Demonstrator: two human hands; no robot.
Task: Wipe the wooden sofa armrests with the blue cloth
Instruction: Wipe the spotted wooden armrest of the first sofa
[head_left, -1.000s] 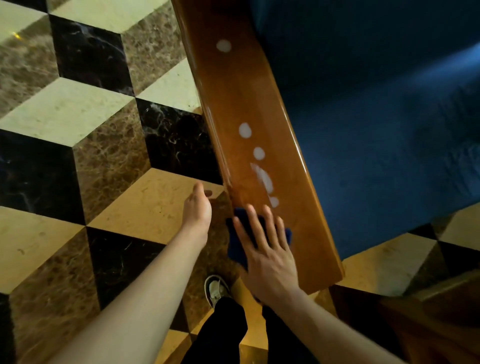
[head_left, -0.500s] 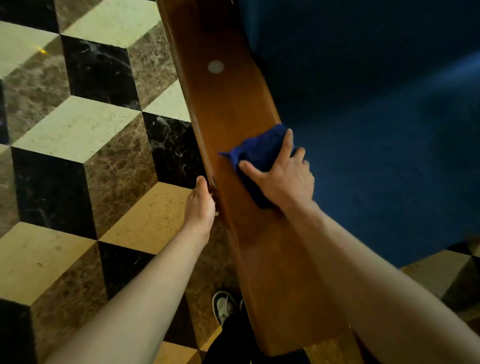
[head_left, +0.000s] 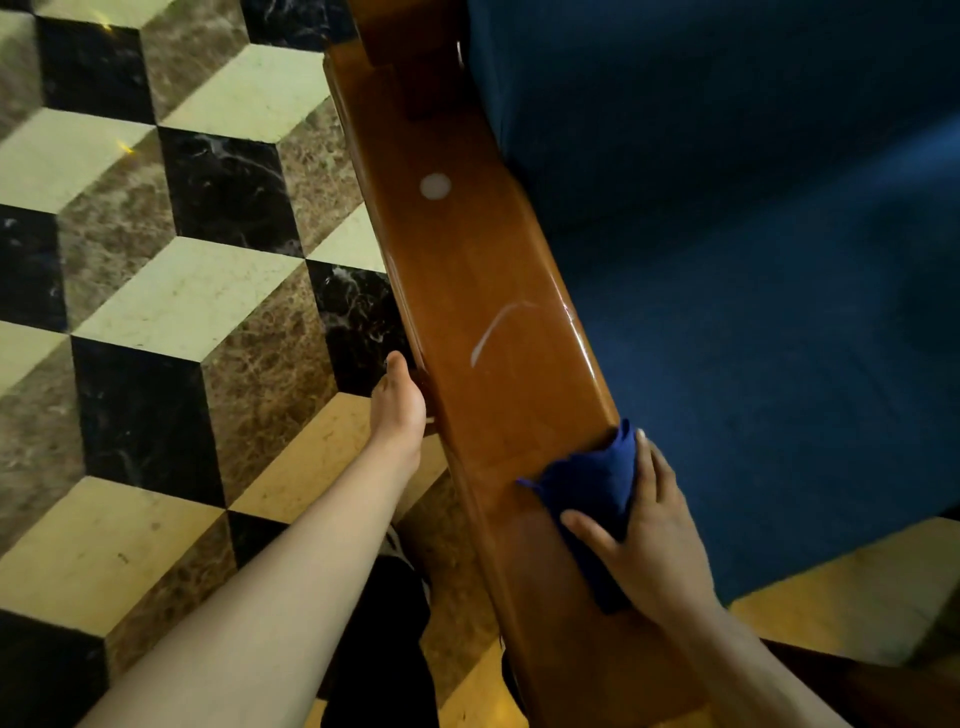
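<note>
Blue cloth (head_left: 592, 493) lies bunched near the inner edge of the wooden armrest (head_left: 467, 270), gripped and pressed down by the right hand (head_left: 654, 535), while the left hand (head_left: 397, 408) touches the outer edge, its fingers hidden so I cannot tell their shape, and short wipes could miss the white spot (head_left: 435, 185) and streak (head_left: 493, 332) farther up.

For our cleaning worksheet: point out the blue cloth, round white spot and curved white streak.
blue cloth (head_left: 597, 483): head view, its bunched middle.
round white spot (head_left: 435, 186): head view, its centre.
curved white streak (head_left: 488, 332): head view, mid-curve.
</note>
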